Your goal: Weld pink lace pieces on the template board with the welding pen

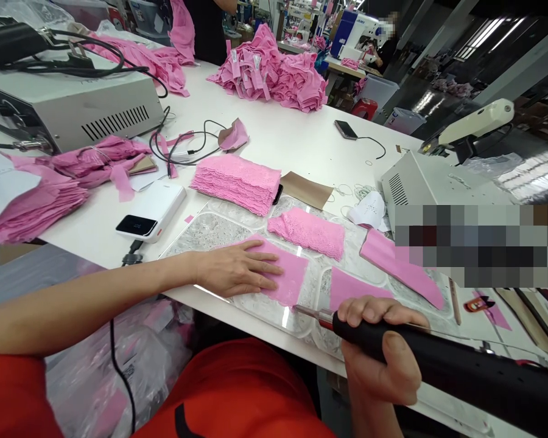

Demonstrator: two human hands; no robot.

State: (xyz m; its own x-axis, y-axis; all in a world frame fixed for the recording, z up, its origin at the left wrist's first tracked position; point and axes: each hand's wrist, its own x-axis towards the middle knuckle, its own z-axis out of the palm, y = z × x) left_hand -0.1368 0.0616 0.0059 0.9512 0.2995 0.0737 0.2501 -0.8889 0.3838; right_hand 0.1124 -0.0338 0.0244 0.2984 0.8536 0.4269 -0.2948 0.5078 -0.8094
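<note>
My left hand (237, 269) lies flat with its fingers spread on a pink fabric piece (293, 277). This piece rests on a clear-topped, grey stone-patterned mat (237, 214). My right hand (386, 350) is wrapped round the thick black handle of a pen-like power tool (466, 359). The tool's narrow metal tip meets or hovers at the fabric's near right corner; I cannot tell if it touches. Just beyond are a pink lace piece (308, 234) and a neat stack of pink lace pieces (237, 182). Another pink piece (356, 287) lies partly behind my right hand.
A white power bank (151, 213) with a cable stands left of the mat. Grey metal boxes (105, 112) (442, 182) flank the table. Pink garments (269, 70) are heaped at the back, near a phone (346, 129). Orange snips (478, 303) lie at right.
</note>
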